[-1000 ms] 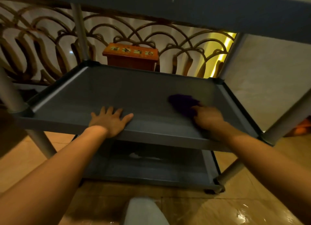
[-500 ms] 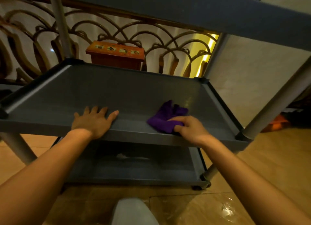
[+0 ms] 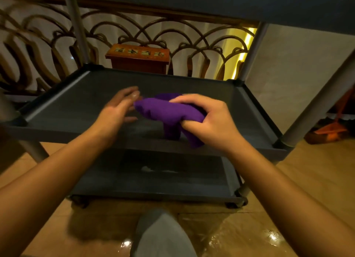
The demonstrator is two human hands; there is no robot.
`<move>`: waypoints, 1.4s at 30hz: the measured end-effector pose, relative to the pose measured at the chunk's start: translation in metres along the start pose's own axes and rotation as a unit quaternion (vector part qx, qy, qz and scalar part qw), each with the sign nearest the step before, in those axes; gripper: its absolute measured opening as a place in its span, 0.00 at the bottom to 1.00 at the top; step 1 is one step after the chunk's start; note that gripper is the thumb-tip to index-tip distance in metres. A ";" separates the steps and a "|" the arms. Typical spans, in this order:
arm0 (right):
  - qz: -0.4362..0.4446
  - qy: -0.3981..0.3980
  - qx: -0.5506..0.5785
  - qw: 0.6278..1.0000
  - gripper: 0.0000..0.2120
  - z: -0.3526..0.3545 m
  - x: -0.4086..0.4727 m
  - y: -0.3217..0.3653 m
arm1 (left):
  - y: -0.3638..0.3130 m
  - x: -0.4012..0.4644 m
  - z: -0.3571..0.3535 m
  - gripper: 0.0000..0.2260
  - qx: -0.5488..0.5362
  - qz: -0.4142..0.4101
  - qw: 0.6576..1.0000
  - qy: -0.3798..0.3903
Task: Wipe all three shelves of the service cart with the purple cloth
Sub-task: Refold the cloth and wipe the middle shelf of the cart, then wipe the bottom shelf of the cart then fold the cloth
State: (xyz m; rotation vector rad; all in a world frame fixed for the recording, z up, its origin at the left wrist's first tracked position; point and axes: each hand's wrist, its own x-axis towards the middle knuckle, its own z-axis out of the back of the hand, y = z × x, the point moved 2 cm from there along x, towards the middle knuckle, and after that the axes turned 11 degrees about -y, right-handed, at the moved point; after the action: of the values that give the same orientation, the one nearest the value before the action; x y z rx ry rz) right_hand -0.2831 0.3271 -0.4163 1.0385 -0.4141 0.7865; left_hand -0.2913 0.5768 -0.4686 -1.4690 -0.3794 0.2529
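The grey service cart fills the view, with its middle shelf (image 3: 76, 103) straight ahead, the bottom shelf (image 3: 153, 182) below it and the underside of the top shelf (image 3: 211, 1) overhead. My right hand (image 3: 209, 122) is shut on the bunched purple cloth (image 3: 165, 110) and holds it lifted a little above the middle shelf. A corner of the cloth hangs down toward the shelf's front rim. My left hand (image 3: 119, 107) hovers open just left of the cloth, fingers spread and blurred, fingertips close to the cloth's left end.
Behind the cart stands a wooden box (image 3: 137, 58) against an ornate metal railing (image 3: 48, 45). An orange broom or dustpan (image 3: 332, 130) lies on the floor at right. My knee in grey fabric (image 3: 161, 235) is below, on the glossy tan floor.
My right hand has lifted the cloth off the middle shelf and bunched it. My left hand has left the shelf's front rim and moved right, up toward the cloth.
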 end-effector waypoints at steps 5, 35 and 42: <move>0.132 -0.009 -0.045 0.990 0.21 -0.002 -0.025 0.001 | -0.023 -0.052 -0.035 0.25 -0.221 0.180 0.933 0.220; -0.284 0.090 0.297 0.907 0.22 -0.027 -0.070 -0.069 | 0.030 -0.079 -0.060 0.20 -0.034 0.140 0.964 0.225; -0.368 0.066 0.051 0.926 0.38 -0.048 -0.135 -0.098 | 0.108 -0.085 -0.065 0.11 -0.056 0.215 0.973 0.064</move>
State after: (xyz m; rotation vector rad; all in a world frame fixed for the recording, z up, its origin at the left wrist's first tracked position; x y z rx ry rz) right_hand -0.3017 0.2912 -0.5852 1.1212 0.1453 0.1962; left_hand -0.3362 0.4939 -0.5877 -1.6617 0.0352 0.4861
